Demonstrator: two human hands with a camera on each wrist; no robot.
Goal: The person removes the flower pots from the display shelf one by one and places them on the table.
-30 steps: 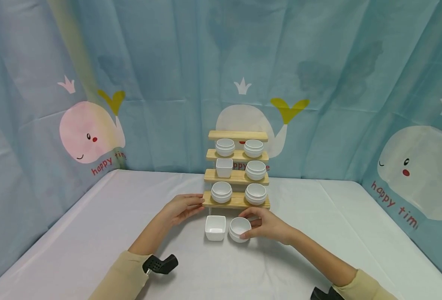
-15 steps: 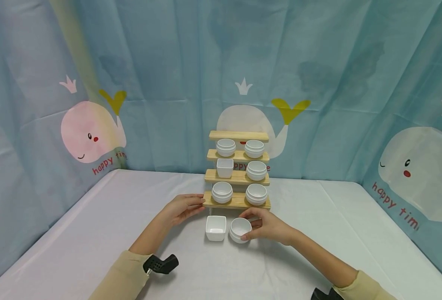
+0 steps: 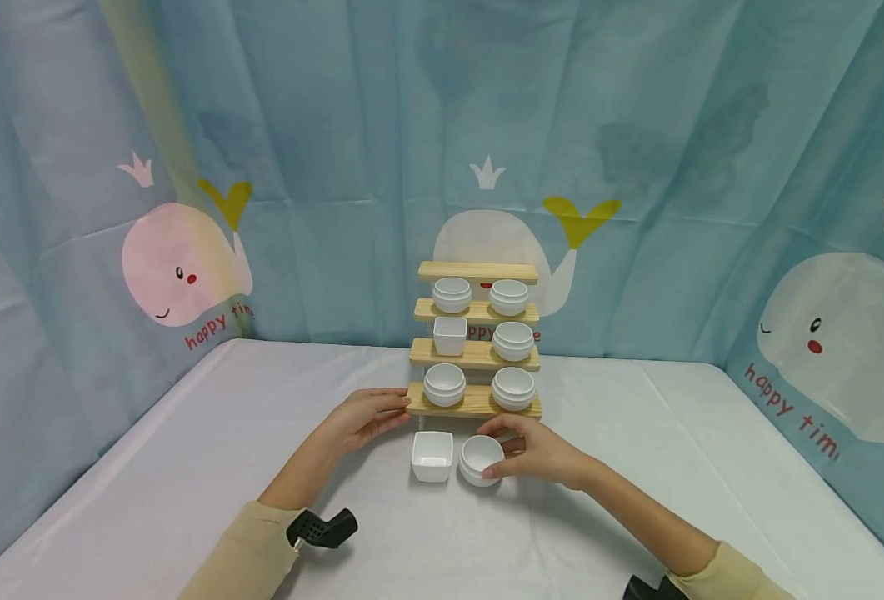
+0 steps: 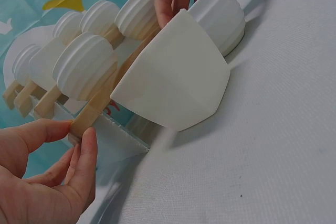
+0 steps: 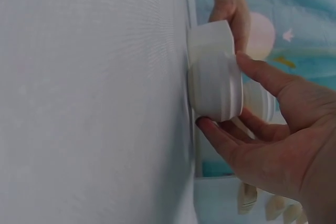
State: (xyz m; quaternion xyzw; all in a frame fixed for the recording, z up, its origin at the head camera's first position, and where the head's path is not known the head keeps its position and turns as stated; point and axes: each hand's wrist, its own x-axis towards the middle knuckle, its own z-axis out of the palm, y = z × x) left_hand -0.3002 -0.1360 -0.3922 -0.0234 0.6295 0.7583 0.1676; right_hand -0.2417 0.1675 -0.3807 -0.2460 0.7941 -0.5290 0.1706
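Observation:
My left hand [image 3: 367, 416] pinches the left end of the lowest wooden board [image 4: 88, 115] of a tiered display stand [image 3: 475, 356]. Just in front of the stand, my right hand [image 3: 535, 450] holds a round white ramekin [image 3: 479, 461], thumb [image 5: 262, 72] at its rim and fingers on the opposite side. The ramekin is upright at the tabletop. To its left stands a square white dish [image 3: 432, 457], close beside it. In the left wrist view this square dish [image 4: 176, 72] partly hides the ramekin [image 4: 220, 22].
Three boards of the stand carry white dishes in pairs: round ramekins [image 3: 512, 388] and one square dish [image 3: 450, 336]. The top board [image 3: 477, 272] is bare. A white cloth [image 3: 262, 433] covers the table. Behind hangs a blue curtain [image 3: 322, 150] with whale prints.

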